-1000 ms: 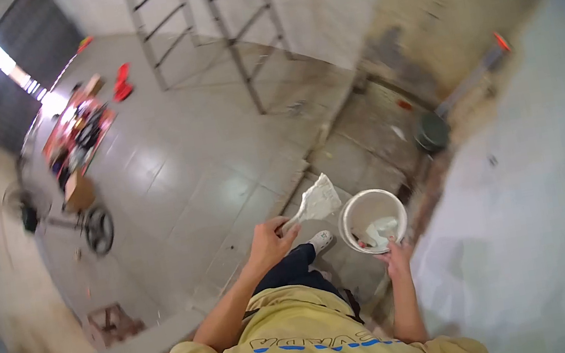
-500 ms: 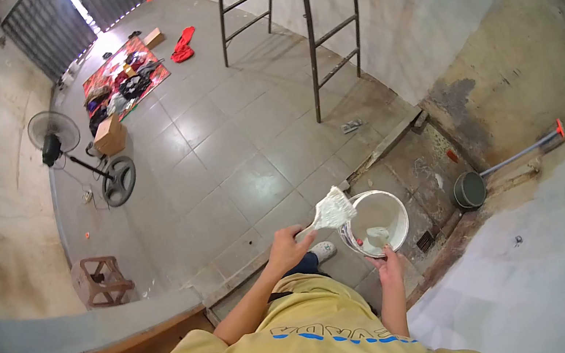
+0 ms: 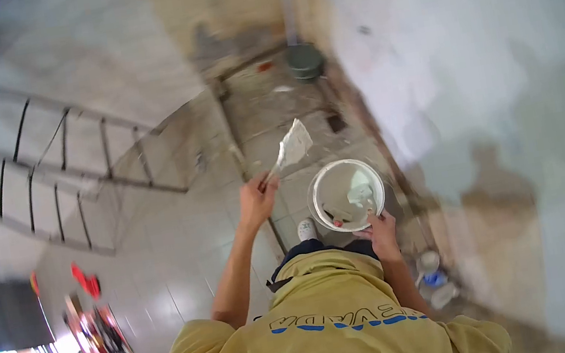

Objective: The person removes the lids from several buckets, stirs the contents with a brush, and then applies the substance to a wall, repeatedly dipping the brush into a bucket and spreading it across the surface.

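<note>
My left hand (image 3: 259, 201) is closed round the handle of a putty knife (image 3: 294, 143), whose flared blade is coated with white paste and points up and to the right. My right hand (image 3: 381, 229) grips the near right rim of a round white bucket (image 3: 378, 180) in front of my body. Inside the bucket, a lump of white putty (image 3: 360, 192) lies toward the right side, and a small red-tipped item (image 3: 338, 224) sits near the lower edge. The putty knife is beyond the bucket and to its left, apart from it.
Along the right runs a patchy white wall (image 3: 462, 96). A dark ladder (image 3: 66, 166) stands at left. Ahead is a dark green bucket (image 3: 305, 60) in the corner. Tubs and a bag (image 3: 433, 278) rest by the wall at lower right; a red mat (image 3: 106, 345) is at lower left.
My view and body have turned right toward the white wall, so the ladder and mat now appear at left. The putty knife has moved away from the bucket's rim. Both hands keep their holds.
</note>
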### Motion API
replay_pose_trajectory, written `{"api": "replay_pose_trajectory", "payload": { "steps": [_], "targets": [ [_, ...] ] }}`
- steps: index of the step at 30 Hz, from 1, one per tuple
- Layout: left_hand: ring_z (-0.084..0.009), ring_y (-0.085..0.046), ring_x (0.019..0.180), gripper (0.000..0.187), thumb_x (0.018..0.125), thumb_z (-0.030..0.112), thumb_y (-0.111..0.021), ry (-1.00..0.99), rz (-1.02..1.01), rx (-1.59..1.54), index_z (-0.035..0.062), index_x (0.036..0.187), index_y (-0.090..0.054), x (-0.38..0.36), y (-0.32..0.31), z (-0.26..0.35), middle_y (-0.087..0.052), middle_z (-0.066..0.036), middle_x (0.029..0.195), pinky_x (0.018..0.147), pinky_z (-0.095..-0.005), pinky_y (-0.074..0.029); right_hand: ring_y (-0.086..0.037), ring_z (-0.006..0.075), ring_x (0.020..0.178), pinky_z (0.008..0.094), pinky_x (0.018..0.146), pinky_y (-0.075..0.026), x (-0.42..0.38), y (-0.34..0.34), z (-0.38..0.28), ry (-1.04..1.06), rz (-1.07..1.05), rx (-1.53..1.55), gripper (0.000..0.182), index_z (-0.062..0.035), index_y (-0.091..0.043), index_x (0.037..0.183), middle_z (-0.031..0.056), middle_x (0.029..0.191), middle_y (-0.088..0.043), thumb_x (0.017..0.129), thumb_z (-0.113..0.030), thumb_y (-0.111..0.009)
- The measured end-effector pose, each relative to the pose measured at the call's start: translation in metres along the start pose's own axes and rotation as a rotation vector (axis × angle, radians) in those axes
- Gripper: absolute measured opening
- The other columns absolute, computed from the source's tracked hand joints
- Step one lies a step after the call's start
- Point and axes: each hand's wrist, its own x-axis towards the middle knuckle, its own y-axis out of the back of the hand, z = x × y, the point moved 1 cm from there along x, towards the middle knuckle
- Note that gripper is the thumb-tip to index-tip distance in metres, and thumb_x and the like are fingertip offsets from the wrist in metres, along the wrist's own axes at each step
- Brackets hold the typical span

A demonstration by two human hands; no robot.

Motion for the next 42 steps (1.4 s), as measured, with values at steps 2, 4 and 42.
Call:
{"api": "replay_pose_trajectory", "payload": {
  "steps": [2,4,42],
  "targets": [
    [-0.0111,-0.044,0.055,0.024,0.089,0.021,-0.065,-0.130,-0.108,-0.059,-0.0010,0.099,-0.067,0.024,-0.048,0.039,-0.050,-0.011,0.059,0.052,-0.0307,-0.038,-0.069,0.0281,0.083,0.0387,0.065,-0.063,-0.015,0.048,0.002,0.067,0.144,0.080,0.040,0.0049,-0.047,0.128,0.0185,0.109,-0.062,0.091,-0.006,-0.054],
    [-0.0106,-0.041,0.054,0.024,0.089,0.020,-0.065,-0.252,-0.246,-0.059,-0.0014,0.098,-0.066,0.039,-0.114,0.070,-0.048,-0.010,0.059,0.051,-0.0303,-0.037,-0.069,0.0268,0.079,0.0378,0.064,-0.063,-0.038,0.097,0.003,0.172,0.238,0.189,0.039,0.0045,-0.049,0.127,0.0178,0.109,-0.062,0.090,-0.003,-0.053],
    [-0.0330,-0.053,0.066,0.004,0.086,0.000,-0.057,-0.752,0.043,-0.137,-0.0020,0.085,-0.060,-0.022,-0.498,0.233,-0.055,-0.017,0.073,0.061,-0.0413,-0.043,-0.066,0.0379,0.095,0.0500,0.069,-0.063,-0.173,0.341,0.114,0.343,1.137,0.783,0.049,-0.0005,-0.037,0.137,0.0237,0.121,-0.055,0.091,-0.006,-0.053]
  ]
}}
